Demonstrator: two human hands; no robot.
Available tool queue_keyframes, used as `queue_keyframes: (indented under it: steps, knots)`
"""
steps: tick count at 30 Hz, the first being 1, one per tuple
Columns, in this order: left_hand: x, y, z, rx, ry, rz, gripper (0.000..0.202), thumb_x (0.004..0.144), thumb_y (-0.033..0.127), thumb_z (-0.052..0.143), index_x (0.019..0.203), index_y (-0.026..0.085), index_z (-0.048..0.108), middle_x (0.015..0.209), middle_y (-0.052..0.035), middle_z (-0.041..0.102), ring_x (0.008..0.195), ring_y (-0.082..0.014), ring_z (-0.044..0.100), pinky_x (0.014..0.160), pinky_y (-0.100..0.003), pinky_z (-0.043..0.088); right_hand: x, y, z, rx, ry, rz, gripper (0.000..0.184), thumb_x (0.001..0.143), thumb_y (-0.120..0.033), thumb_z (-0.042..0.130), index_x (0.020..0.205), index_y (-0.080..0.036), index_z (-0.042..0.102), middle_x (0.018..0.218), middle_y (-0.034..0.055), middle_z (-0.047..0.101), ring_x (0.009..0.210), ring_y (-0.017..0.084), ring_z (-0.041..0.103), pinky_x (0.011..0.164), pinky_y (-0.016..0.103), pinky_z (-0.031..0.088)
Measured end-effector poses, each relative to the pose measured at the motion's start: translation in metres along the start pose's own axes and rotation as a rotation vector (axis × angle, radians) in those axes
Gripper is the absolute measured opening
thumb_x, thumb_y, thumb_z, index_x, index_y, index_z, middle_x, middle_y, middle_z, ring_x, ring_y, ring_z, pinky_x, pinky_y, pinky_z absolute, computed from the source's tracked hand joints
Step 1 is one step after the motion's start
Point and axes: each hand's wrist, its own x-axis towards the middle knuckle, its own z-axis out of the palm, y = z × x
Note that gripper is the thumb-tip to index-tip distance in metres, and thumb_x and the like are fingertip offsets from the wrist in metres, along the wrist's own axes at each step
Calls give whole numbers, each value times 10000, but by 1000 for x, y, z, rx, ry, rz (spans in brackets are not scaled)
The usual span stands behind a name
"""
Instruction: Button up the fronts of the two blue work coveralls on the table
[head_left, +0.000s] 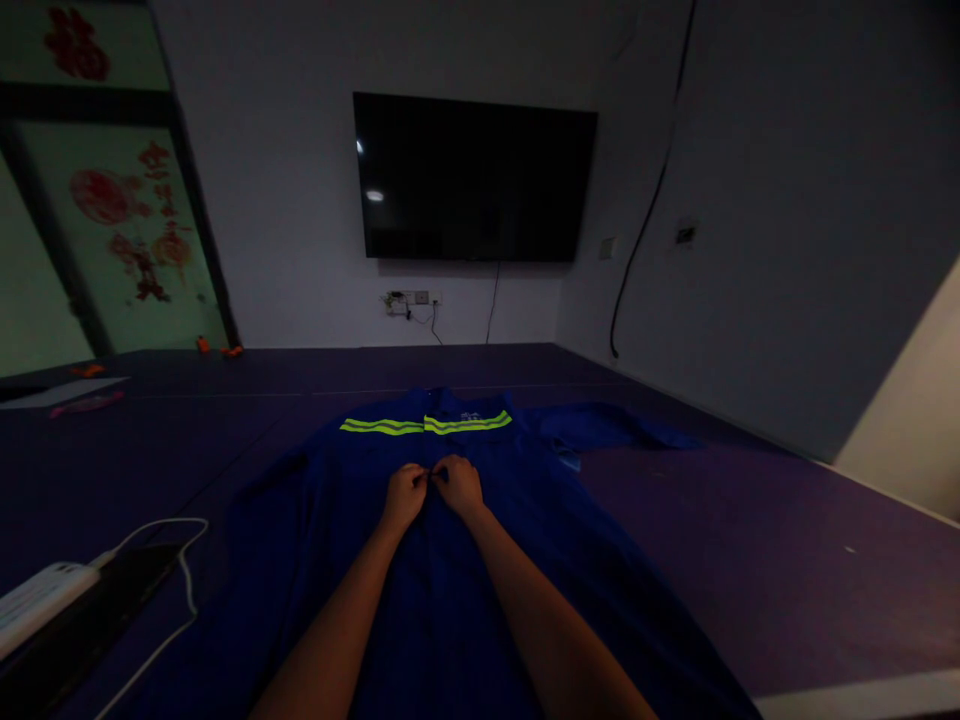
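Observation:
A blue work jacket (pixel 480 590) with yellow-green reflective strips across the chest lies spread out, front up, with one sleeve stretched to the right. My left hand (pixel 407 492) and my right hand (pixel 459 482) meet at its front opening, just below the strips. Both hands are closed in a pinch on the jacket's front edges, fingertips nearly touching. Whether a button or other fastener is between the fingers is too dark and small to make out.
The jacket lies on a purple mat floor (pixel 720 560). At the left, a white power bank (pixel 45 600) with a white cable (pixel 187 580) rests on a dark flat object. A television (pixel 480 180) hangs on the far wall, and a black cable (pixel 645 230) runs down the right wall.

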Motion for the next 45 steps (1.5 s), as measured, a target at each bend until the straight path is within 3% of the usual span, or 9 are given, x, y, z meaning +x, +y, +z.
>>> queue_keyframes:
  steps: [16, 45]
  knots:
    - [0, -4, 1, 84, 24, 19, 232, 715, 77, 430, 684, 147, 649, 754, -44, 619, 764, -129, 569, 748, -252, 439, 1, 2, 3, -5, 2, 0, 90, 751, -243, 562, 809, -236, 631, 923, 12, 623, 935, 172, 526, 807, 276, 352]
    - [-1, -2, -2, 28, 9, -56, 228, 739, 84, 435, 723, 143, 655, 796, -54, 632, 793, -134, 575, 758, -255, 435, 0, 0, -1, 29, -8, 15, 106, 749, -238, 561, 816, -232, 643, 924, 15, 630, 928, 167, 536, 819, 269, 358]
